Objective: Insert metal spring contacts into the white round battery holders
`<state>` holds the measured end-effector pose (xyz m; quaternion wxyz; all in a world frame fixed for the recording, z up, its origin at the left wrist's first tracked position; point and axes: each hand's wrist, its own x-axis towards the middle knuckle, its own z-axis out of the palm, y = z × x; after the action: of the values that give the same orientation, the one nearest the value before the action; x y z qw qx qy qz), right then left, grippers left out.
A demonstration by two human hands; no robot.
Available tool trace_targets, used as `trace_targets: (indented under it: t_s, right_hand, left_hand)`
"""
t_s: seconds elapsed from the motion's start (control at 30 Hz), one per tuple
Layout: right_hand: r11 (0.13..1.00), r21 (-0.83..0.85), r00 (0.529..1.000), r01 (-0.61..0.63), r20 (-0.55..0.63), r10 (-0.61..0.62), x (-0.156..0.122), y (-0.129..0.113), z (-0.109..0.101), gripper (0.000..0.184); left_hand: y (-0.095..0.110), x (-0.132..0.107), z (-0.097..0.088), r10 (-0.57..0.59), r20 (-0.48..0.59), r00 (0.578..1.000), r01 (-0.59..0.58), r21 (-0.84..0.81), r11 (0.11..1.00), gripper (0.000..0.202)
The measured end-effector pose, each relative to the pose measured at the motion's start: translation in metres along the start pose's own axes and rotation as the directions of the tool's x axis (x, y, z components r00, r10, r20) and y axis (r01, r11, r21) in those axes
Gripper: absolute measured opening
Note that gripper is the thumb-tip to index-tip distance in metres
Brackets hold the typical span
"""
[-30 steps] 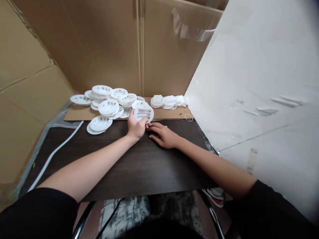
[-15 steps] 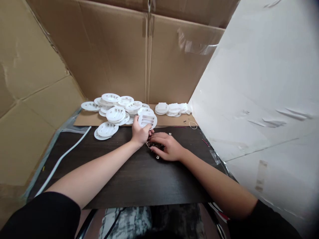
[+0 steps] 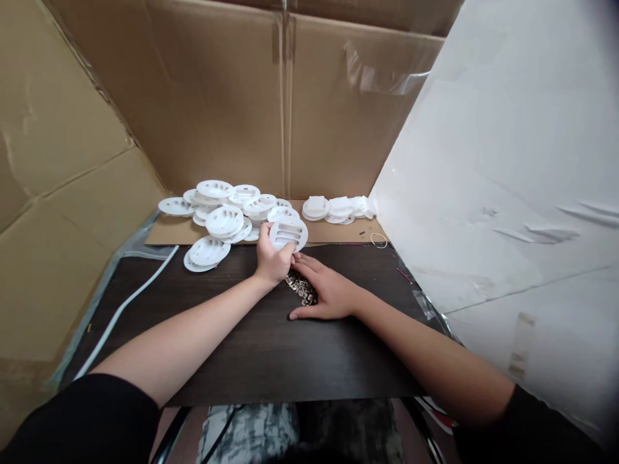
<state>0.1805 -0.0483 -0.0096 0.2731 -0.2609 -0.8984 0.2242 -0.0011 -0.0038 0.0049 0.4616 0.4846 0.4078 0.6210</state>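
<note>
One slotted white disc (image 3: 289,234) in left hand (image 3: 273,261), fingers closed on its rim. Metal pieces (image 3: 300,287) at its 5 o'clock, between right hand's (image 3: 333,293) splayed thumb and open fingers. Best: disc steady, slots uncovered, pieces corralled.

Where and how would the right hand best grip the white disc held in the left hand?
Probably by the right rim of the white disc, pinched front and back, with the right hand coming from the right. The disc is round, its slotted face turned toward the camera; the left hand covers part of its left and near edges, while the right edge is bare.
</note>
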Motion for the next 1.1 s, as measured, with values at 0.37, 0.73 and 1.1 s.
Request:
trace_targets:
  t_s: [0.37, 0.73, 1.1]
  right_hand:
    - [0.983, 0.179, 0.994, 0.045, 0.086, -0.061, 0.006, -0.019, -0.008, 0.027]
    - [0.975, 0.221, 0.984, -0.008, 0.177, -0.032, 0.001, -0.023, -0.036, 0.038]
    - [0.964, 0.053, 0.965, -0.261, 0.050, 0.258, -0.011, 0.007, -0.061, 0.015]
  left_hand:
    - [0.007, -0.006, 0.003, -0.103, 0.107, 0.989, 0.099, 0.049, 0.994, 0.044]
    - [0.000, -0.002, 0.004, -0.170, 0.171, 0.970, 0.166, 0.033, 0.985, 0.053]
    - [-0.001, -0.001, 0.007, -0.196, 0.148, 0.969, 0.184, 0.089, 0.979, 0.041]
